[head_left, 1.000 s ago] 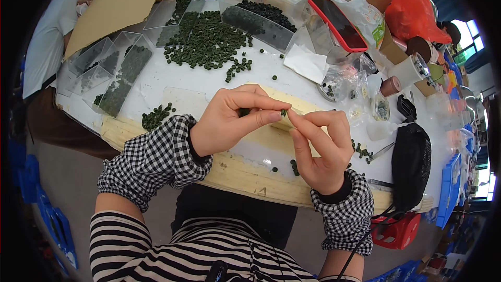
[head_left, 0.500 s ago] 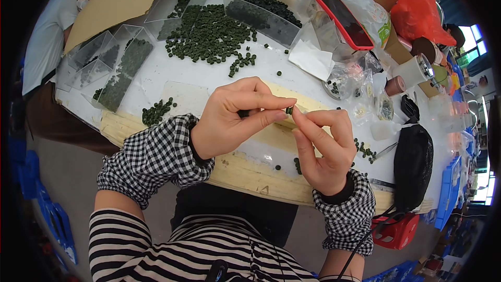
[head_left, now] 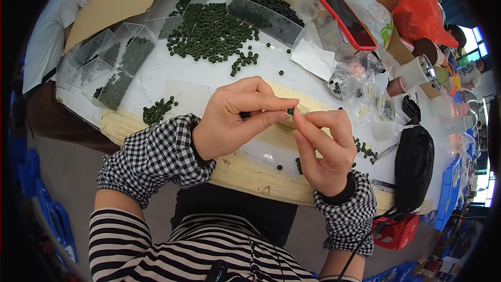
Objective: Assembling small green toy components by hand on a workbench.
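Note:
Over the near part of the table my hands meet at a tiny dark green cylindrical piece (head_left: 290, 110). My left hand (head_left: 232, 117) is closed in a pinch, with the piece at the tips of its thumb and index finger. From the other side, my right hand (head_left: 326, 149) is curled in with a fingertip pressed to the same piece. Any hole or fine detail in it is too small to make out. Beyond my hands spreads a large heap of similar green pieces (head_left: 214, 31). A smaller pile (head_left: 158, 110) lies left of my left hand, and several loose ones (head_left: 365, 149) lie beyond my right.
Clear plastic trays (head_left: 128, 68) with green pieces stand at the left, and another tray (head_left: 266, 18) at the back. A red-cased phone (head_left: 347, 21), white tissue (head_left: 313, 58), tweezers (head_left: 385, 151) and a black mesh pouch (head_left: 414, 167) are to the right. A wooden strip (head_left: 250, 177) edges the table.
My hands hold nearly the same pose. The green piece appears slightly turned between my fingertips, and the whole view has shifted a little.

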Demonstrator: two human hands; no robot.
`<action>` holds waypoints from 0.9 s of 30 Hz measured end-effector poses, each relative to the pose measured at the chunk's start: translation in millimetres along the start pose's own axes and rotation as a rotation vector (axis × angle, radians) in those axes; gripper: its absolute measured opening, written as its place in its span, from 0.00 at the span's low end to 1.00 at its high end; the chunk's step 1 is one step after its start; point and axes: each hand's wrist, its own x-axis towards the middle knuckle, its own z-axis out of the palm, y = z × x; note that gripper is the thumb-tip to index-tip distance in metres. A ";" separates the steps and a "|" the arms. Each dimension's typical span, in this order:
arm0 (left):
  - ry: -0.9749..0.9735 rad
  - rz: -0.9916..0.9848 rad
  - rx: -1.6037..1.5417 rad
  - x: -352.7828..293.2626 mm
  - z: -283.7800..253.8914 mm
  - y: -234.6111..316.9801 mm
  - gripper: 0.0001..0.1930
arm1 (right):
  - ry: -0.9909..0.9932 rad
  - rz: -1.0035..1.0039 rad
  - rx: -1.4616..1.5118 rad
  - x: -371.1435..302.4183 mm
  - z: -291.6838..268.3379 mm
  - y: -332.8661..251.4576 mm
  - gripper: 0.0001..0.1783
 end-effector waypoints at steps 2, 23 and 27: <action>0.001 0.004 0.001 0.1 0.2 -0.2 0.15 | -0.007 -0.004 0.003 0.6 -0.4 -0.5 0.22; 0.037 -0.528 -0.462 5.7 1.6 -10.7 0.11 | 0.024 0.022 -0.077 -1.2 0.2 1.5 0.22; 0.075 -0.873 -0.796 8.4 -3.6 -19.8 0.14 | 0.118 0.106 -0.126 -2.8 -3.5 1.2 0.20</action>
